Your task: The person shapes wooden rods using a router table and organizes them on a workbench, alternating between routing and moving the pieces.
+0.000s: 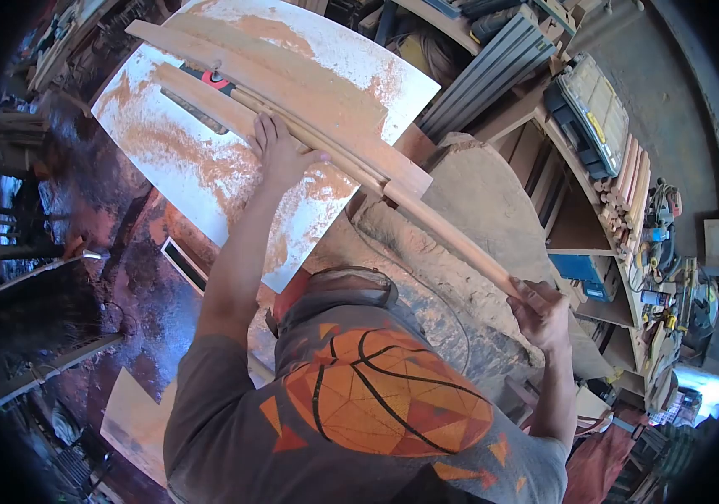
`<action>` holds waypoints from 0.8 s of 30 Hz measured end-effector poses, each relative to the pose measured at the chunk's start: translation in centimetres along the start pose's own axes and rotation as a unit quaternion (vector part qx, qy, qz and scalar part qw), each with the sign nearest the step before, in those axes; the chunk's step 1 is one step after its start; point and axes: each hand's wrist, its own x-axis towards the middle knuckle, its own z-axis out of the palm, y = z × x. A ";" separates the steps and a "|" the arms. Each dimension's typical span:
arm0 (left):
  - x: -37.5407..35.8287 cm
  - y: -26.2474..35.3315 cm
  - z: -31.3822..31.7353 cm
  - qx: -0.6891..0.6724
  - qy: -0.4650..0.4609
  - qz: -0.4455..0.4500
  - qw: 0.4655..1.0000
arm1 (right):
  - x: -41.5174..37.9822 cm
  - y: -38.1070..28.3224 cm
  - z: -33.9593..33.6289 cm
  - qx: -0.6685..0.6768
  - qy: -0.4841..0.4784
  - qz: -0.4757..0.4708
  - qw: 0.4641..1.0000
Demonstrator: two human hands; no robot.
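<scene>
A long, narrow wooden rod [452, 231] runs diagonally from the white tabletop [208, 181] down to the right, past the table's edge. My right hand [540, 315] is wrapped around its near end. On the tabletop, my left hand [280, 153] lies with fingers stretched over a wooden strip and the rod, its thumb pointing right along the wood. A wide wooden board [326, 126] runs along the far side of the rod, and a shorter wood strip [200, 91] lies on the near side. Between them sits a red and black piece [217, 80] at the rod's far end.
Sawdust [280, 38] covers much of the tabletop. To the right stand a large wood slab [490, 181] and a shelf unit [536, 109] bearing a clear-lidded case [590, 113] and stacked wood pieces [628, 189]. A cable [427, 290] trails over the dusty floor.
</scene>
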 end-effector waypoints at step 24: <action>3.9 -3.2 -1.7 0.059 -0.051 -0.017 0.997 | 1.9 0.2 -1.5 0.090 -0.028 0.063 0.994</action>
